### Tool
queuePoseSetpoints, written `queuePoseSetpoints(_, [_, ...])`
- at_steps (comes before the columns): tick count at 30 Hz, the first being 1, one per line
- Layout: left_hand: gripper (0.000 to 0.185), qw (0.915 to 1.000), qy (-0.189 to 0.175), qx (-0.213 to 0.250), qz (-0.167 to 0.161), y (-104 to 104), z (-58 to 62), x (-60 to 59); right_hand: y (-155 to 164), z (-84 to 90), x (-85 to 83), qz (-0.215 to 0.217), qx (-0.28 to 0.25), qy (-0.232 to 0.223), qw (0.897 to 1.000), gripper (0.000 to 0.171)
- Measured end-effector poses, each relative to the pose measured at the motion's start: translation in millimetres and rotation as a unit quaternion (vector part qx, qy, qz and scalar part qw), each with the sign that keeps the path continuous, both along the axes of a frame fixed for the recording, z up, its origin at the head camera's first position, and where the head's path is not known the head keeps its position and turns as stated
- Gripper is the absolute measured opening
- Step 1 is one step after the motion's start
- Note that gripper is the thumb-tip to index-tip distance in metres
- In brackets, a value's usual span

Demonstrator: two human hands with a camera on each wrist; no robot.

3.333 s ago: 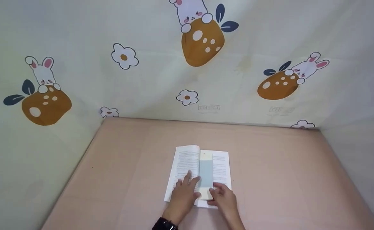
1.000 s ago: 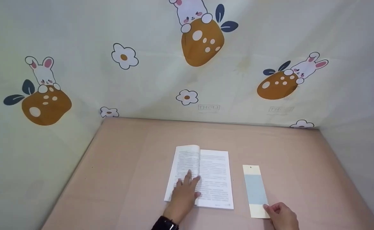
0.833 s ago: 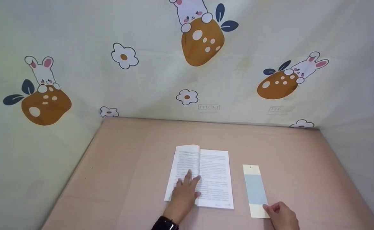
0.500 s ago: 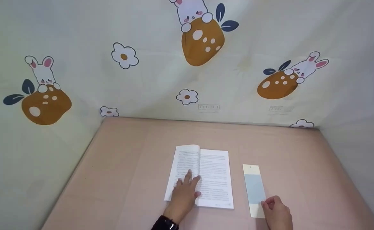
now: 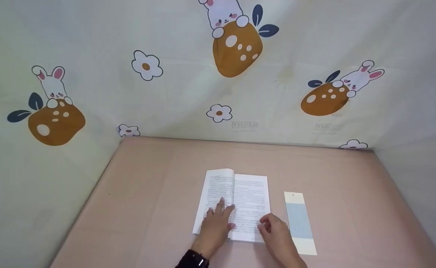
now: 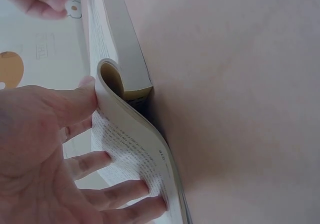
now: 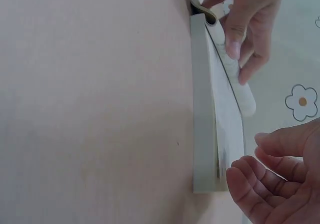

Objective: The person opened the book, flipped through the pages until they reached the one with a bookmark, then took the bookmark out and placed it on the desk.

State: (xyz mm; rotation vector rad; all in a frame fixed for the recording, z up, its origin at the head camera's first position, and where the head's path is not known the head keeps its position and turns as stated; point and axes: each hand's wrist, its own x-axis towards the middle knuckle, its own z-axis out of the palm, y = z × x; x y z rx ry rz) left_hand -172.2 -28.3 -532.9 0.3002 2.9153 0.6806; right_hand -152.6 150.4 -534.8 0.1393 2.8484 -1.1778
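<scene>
An open book (image 5: 250,197) lies on the table, its left pages arching up near the spine. My left hand (image 5: 213,227) rests on the left page with spread fingers; in the left wrist view its fingertips press the printed paper (image 6: 125,151). Over the book's lower right edge hovers my right hand (image 5: 277,236), fingers loosely bent. The right wrist view shows a gap between that hand's thumb and fingers (image 7: 245,184), with nothing held. A cream and light-blue bookmark (image 5: 299,220) lies flat to the right of the book, partly behind the right hand.
The pinkish-beige table top (image 5: 147,208) stretches around the book. Pale cloth walls (image 5: 180,93) printed with rabbits and flowers enclose the table at the back and both sides. A black watch (image 5: 193,259) sits on my left wrist.
The right hand has moved the bookmark off the right page onto the table, let it go, and come back left to the book's edge. The left hand has stayed put.
</scene>
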Motion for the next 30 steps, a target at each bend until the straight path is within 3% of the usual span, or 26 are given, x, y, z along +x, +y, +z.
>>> queuePoseSetpoints(9, [0.052,0.9993,0.032,0.020,-0.008,0,0.6,4.2,-4,-8.7,-11.2,0.066,0.004,0.001,0.998,0.015])
queuePoseSetpoints(14, [0.053,0.9996,0.023,0.014,-0.008,-1,1.0,1.5,-1,-9.6,-15.8,0.072,-0.023,-0.029,0.997,0.020])
queuePoseSetpoints(19, [0.053,0.9989,0.046,0.008,-0.001,-3,-1.7,1.8,2,-8.7,-16.6,0.072,-0.041,-0.032,0.996,0.020])
queuePoseSetpoints(25, [0.069,0.9971,0.068,0.001,0.032,-7,-3.6,3.7,1,-9.1,-14.9,0.083,-0.050,-0.023,0.995,0.018])
queuePoseSetpoints(30, [0.072,0.9941,0.064,0.008,0.087,-14,-2.5,2.2,1,-8.8,-14.4,0.076,-0.049,-0.027,0.996,0.021])
